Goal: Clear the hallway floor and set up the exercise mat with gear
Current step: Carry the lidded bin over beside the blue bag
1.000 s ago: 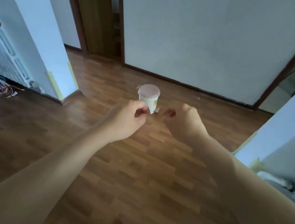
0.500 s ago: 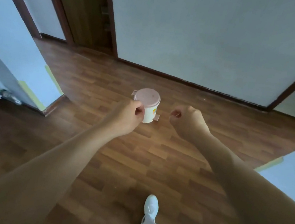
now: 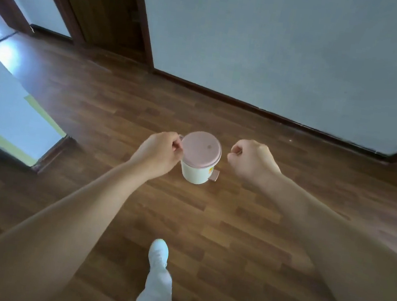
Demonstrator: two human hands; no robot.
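A small white pedal bin (image 3: 195, 173) with a pink lid (image 3: 201, 149) stands upright on the wooden hallway floor (image 3: 244, 233), with its pink pedal (image 3: 215, 175) at the lower right. My left hand (image 3: 158, 153) is curled into a loose fist right at the lid's left edge. I cannot tell whether it touches the bin. My right hand (image 3: 250, 161) is also curled shut, holds nothing, and hovers a short gap to the right of the lid.
A white wall (image 3: 283, 47) with a dark skirting board runs behind the bin. A dark wooden door (image 3: 106, 2) stands at the back left. A white wall corner (image 3: 2, 107) juts in at the left. My legs in white (image 3: 156, 279) are at the bottom.
I have walked closer, so the bin appears larger and nearer. Both hands stay curled and have spread to either side of the lid. The bin stays on the floor.
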